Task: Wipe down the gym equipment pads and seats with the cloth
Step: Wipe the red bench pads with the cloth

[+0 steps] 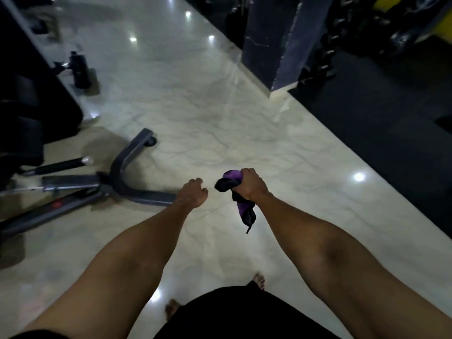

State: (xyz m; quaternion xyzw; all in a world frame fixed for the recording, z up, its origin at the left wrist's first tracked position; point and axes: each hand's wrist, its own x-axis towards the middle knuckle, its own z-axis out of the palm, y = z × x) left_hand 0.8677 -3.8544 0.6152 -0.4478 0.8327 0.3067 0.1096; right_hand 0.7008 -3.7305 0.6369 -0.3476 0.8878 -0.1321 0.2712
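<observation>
Cloth, purple and black, is bunched in the right hand. The fingers are curled tight round its middle. One wad pokes out at 9 o'clock of the fist, and a loose tail hangs below the wrist toward 6 o'clock, clear of the floor. The left hand is just beside it, at 9 o'clock of the cloth. It does not touch the cloth; its fingers are loosely curled and it holds nothing. Both bare forearms reach forward from the bottom of the view, with the hands close together a little below centre. At 9 o'clock of the left hand the grey U-shaped bench base rests on the pale marble floor, one end of it passing behind that wrist. A black-gripped bar sticks out of the frame further toward 9 o'clock. Dark pads fill the left edge at about 10 o'clock of the hands, well apart from the cloth. A black roller stands on the floor at 11 o'clock. A grey pillar rises at 1 o'clock, and beyond it, toward 2 o'clock, a dark mat carries a blurred rack of dumbbells. At 6 o'clock are black shorts and two bare feet.
</observation>
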